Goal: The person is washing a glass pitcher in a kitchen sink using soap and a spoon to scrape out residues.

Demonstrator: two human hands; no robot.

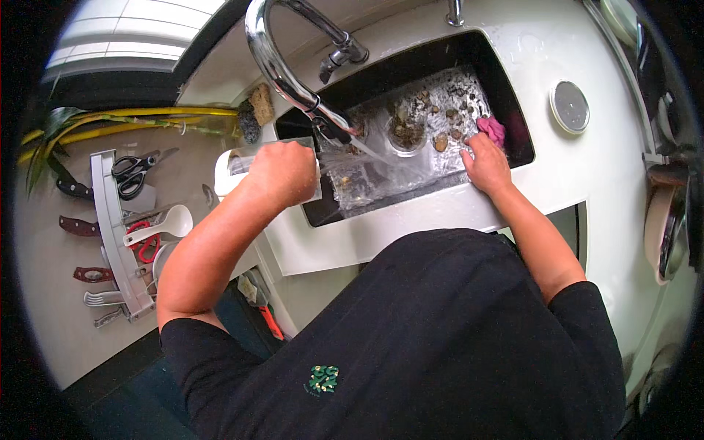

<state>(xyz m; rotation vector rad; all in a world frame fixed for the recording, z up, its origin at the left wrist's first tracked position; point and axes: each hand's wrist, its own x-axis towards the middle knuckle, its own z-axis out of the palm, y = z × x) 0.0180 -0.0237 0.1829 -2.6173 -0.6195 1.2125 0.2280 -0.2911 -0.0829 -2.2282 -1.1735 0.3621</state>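
Note:
My left hand [286, 171] grips a clear rectangular container [313, 144] with a white end at the sink's left edge; water pours from its right side into the dark sink [489, 60]. Over the basin, the chrome faucet's spray head [333, 125] lets out a stream. My right hand [488, 164] rests at the basin's front right, its fingertips by a crumpled pink cloth [491, 131]; whether they grip it I cannot tell. Small stones [440, 142] and dark debris lie scattered on the wet sink floor around the drain basket [407, 133].
A round lidded tub [570, 107] stands on the counter at right. Two sponges [260, 104] lie left of the faucet. Further left, a wall rack [118, 220] holds knives, scissors [132, 175] and a white ladle [165, 225]. A pan [666, 231] is at the far right.

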